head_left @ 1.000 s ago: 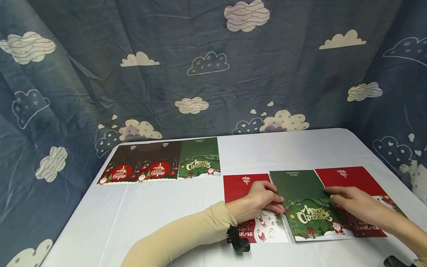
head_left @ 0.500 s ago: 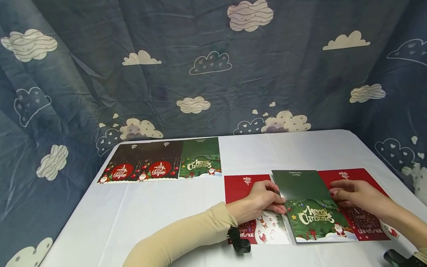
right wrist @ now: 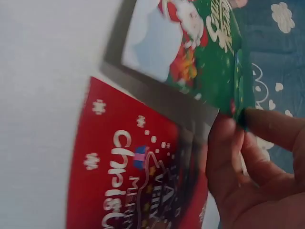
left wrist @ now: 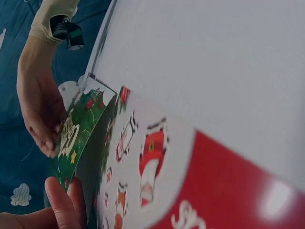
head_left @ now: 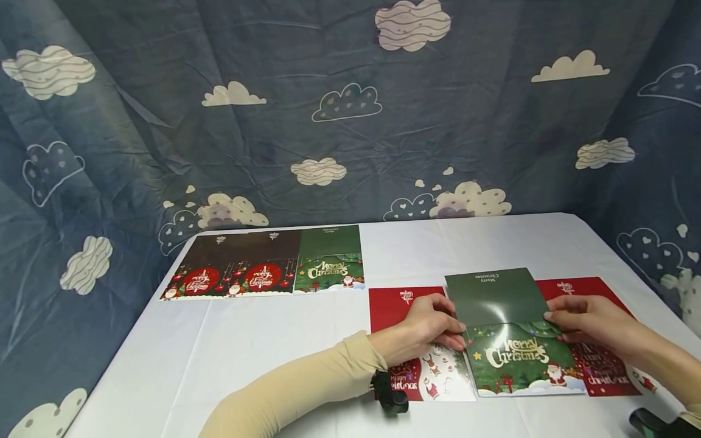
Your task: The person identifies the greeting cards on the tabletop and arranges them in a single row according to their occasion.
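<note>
A green folded Christmas card (head_left: 517, 356) is raised at its far end in the head view, its dark green upper panel catching the light. My left hand (head_left: 429, 325) pinches its left edge, while my right hand (head_left: 591, 316) pinches its right edge, thumb and fingers plain in the right wrist view. Under my left hand and wrist lies a red-and-white card (head_left: 449, 377), partly covered. A red card (head_left: 608, 377) lies below my right hand and partly behind the green one. In the left wrist view, the green card (left wrist: 83, 124) stands tilted between both hands.
At the back left of the white table (head_left: 246, 359) lie two dark cards with red baubles (head_left: 263, 277) and another green card (head_left: 328, 271), side by side. A dark cloth with clouds (head_left: 339, 140) hangs behind the table. Each wrist wears a black camera (head_left: 391, 392).
My right hand has gone from lying over the red card to gripping the green card's right edge. The card's far end has risen and shifted slightly left. My left hand has stayed nearly still.
</note>
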Action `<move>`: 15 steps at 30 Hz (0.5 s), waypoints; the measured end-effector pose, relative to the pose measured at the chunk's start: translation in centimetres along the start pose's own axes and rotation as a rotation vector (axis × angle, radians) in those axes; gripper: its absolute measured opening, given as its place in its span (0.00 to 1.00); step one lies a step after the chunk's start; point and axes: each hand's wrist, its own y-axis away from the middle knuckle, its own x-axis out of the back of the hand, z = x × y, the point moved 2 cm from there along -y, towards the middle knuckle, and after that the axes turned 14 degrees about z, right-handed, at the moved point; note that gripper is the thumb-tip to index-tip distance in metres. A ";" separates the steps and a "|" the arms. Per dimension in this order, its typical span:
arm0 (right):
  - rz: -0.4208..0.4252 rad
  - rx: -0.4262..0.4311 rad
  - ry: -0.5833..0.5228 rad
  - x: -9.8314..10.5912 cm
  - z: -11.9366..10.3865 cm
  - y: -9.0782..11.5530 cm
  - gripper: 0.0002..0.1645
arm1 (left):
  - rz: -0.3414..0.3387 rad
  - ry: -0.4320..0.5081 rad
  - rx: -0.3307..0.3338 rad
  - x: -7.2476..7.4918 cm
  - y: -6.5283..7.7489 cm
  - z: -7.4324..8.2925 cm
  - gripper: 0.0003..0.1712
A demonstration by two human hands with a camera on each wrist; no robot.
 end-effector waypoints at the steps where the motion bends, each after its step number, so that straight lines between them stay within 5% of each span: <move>1: 0.008 -0.002 -0.009 -0.1 -0.1 -0.1 0.25 | 0.001 -0.009 -0.008 0.1 0.0 0.1 0.15; 7: 0.078 0.026 0.020 -0.8 -1.8 -0.8 0.25 | 0.019 -0.076 -0.080 1.1 -0.7 1.6 0.15; 15: 0.039 0.082 -0.006 -2.7 -4.4 -3.8 0.29 | 0.045 -0.102 -0.134 3.8 -3.6 4.4 0.13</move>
